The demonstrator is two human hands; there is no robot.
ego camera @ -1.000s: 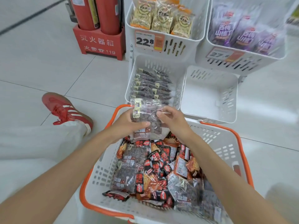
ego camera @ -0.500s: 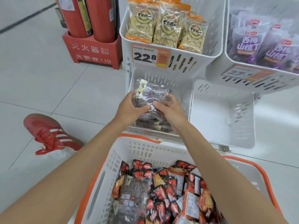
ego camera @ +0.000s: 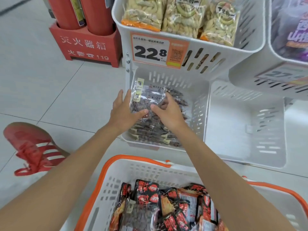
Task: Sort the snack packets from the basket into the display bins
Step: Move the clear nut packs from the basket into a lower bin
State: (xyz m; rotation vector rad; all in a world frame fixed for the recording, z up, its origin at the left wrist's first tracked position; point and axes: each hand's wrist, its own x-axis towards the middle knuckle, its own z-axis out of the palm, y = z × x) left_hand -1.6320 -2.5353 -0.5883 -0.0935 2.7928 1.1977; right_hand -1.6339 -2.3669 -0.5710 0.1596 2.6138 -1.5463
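**Item:** one clear film packet of dark dried fruit [ego camera: 146, 99], upright, held within the lower-left white slotted plastic display bin [ego camera: 200, 104], toward the far end of a row of like packets [ego camera: 150, 134] standing on edge. Whether it had touched the bin floor could not be told.

**Left hand** [ego camera: 124, 114]: fingers straight alongside the packet's left edge, thumb laid across its front; it steadied rather than clasped.

**Right hand** [ego camera: 169, 114]: fingers curled round the right edge, thumb on the front, a firm pinch.

**Source:** orange-rimmed white plastic basket [ego camera: 135, 160], nearest the person, holding many red-and-black foil packets [ego camera: 146, 192] (a different product, presumably bound for another bin).

**Adjoining:** a second white slotted bin [ego camera: 241, 130], just to the right.

**Hazards, as judged:**
- The slick film could slip on release, and the packet would flop forward across the row.
- Too hard a push could topple the standing packets one onto the next.
- The upper bin of pale snack bags [ego camera: 246, 45] overhung, and could catch the top seal.
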